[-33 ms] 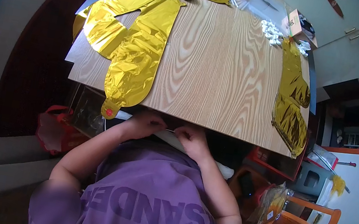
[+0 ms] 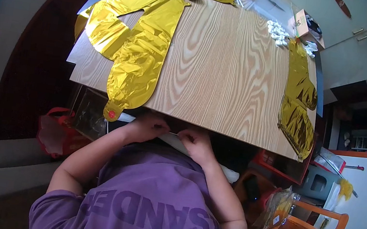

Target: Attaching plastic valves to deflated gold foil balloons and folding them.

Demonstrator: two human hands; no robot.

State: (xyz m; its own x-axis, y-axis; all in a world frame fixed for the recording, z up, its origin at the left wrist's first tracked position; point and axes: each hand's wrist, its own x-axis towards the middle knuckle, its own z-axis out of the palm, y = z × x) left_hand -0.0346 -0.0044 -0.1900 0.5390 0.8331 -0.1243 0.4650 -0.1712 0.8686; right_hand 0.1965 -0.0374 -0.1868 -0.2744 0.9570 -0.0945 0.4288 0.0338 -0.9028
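- Forearms are slanting inward from the purple shirt [image 2: 157,178], the left forearm [image 2: 95,155] pointing toward 1 o'clock, the right forearm [image 2: 224,190] toward 11.
- Left hand [image 2: 144,128] is resting just left of the picture's centre, toward 8 o'clock; right hand [image 2: 195,143] is lying toward 5 o'clock, near it but apart.
- Both hands are sitting at the near edge of the wood-grain surface [image 2: 225,73], low over the lap.
- Left fingers [image 2: 164,125] are curling in, thumb and index tips pinching one end of a thin pale strip [image 2: 173,134].
- Right fingers [image 2: 184,133] are pinching its other end, a small loop showing between thumb and index.
- This strip is spanning the short gap between the hands, just below the centre; its material is too small to make out.
- A white item [image 2: 178,144] is lying beneath the hands, mostly covered, its shape unclear.
- The surface's edge is hiding the far parts of both hands.
- A gold foil piece [image 2: 147,54] is lying at 11 o'clock, its tab overhanging near the left hand.
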